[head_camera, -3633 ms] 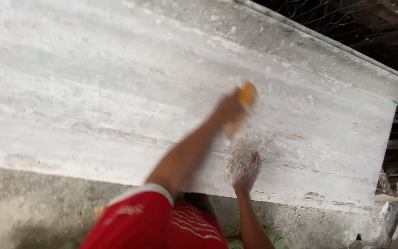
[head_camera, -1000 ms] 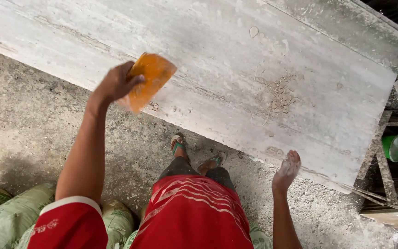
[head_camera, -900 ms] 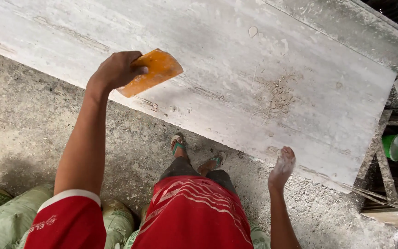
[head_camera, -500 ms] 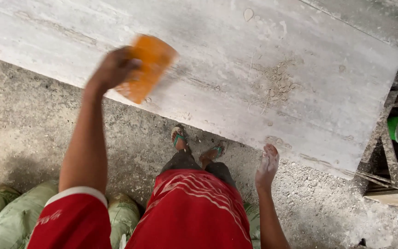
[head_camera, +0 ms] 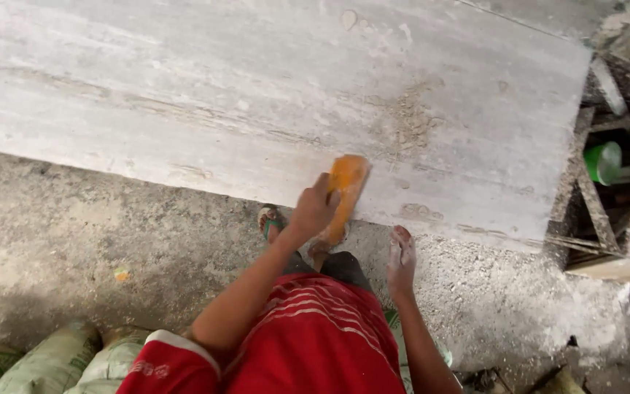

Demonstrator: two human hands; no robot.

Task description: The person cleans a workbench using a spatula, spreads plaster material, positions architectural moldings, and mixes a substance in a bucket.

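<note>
Partly hidden, orange float in left hand, lower end behind fingers

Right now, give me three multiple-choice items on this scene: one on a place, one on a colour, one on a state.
1. Where is the orange pad?
A. At the near edge of the pale slab
B. On the green sacks
C. On the ground by the sandal

2. What colour is the round thing at the right, among the wooden frames?
A. Blue
B. Green
C. Yellow

3. What state is the right hand in?
A. Closed round a brush
B. Pressed flat on the slab
C. Empty, hanging below the slab's edge

Answers:
1 A: the left hand holds the pad against the slab's lower edge.
2 B: it is plainly green against the dark gap.
3 C: its dusty fingers hold nothing and lie over the gritty ground.
</note>
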